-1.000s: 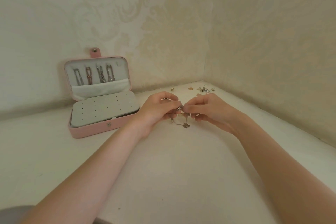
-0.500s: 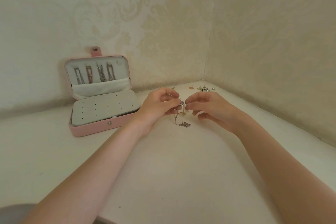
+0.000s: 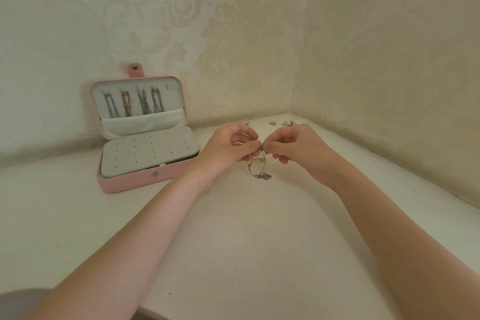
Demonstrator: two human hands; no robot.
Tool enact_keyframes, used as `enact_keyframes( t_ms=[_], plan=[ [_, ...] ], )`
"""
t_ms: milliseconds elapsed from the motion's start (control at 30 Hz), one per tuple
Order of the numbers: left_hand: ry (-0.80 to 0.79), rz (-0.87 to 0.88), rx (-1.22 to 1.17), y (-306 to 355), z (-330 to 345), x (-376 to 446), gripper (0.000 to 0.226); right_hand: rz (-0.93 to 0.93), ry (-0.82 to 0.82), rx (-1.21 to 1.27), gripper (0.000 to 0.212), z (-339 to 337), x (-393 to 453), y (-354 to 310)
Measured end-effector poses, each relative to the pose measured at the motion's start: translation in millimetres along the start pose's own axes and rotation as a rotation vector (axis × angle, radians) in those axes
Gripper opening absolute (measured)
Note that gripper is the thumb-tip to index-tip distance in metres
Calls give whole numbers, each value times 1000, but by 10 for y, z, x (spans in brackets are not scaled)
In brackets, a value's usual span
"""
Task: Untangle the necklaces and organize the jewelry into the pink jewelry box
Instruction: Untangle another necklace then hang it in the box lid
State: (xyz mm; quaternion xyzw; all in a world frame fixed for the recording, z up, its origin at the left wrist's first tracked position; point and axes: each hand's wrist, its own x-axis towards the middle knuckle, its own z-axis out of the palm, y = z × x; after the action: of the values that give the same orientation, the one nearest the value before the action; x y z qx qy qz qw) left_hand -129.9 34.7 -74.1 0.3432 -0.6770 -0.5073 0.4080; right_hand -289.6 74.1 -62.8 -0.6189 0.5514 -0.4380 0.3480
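The pink jewelry box [image 3: 135, 183] stands open at the left on the white surface. Several chains [image 3: 135, 102] hang in its lid, and a pale panel with small holes covers its base. My left hand [image 3: 228, 148] and my right hand [image 3: 296, 148] meet fingertip to fingertip in the middle of the view. Both pinch the top of a thin tangled necklace [image 3: 259, 167]. Its loop hangs down between the hands, and a small pendant at its lower end lies on the surface.
Several small loose jewelry pieces [image 3: 287, 123] lie in the far corner where the two patterned walls meet. The white surface [image 3: 233, 241] runs from the box to the right wall. My forearms stretch across its near part.
My right hand's fingers have come back against my left hand's fingertips on the necklace, after being slightly apart half a second ago. The chain hangs a little differently.
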Motion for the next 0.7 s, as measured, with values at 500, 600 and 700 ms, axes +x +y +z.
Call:
enact_keyframes(
  t_ms=[500, 600, 700],
  plan=[
    [-52, -107, -249, 104, 27, -52, 15, 38, -140, 260, 20, -33, -28, -30],
    [-31, -121, -262, 99, 27, -55, 14, 38, -115, 278, 21, -35, -22, -14],
    [-28, -138, -264, 106, 27, -58, 13, 40, -69, 326, 20, -27, -20, -8]
  ],
)
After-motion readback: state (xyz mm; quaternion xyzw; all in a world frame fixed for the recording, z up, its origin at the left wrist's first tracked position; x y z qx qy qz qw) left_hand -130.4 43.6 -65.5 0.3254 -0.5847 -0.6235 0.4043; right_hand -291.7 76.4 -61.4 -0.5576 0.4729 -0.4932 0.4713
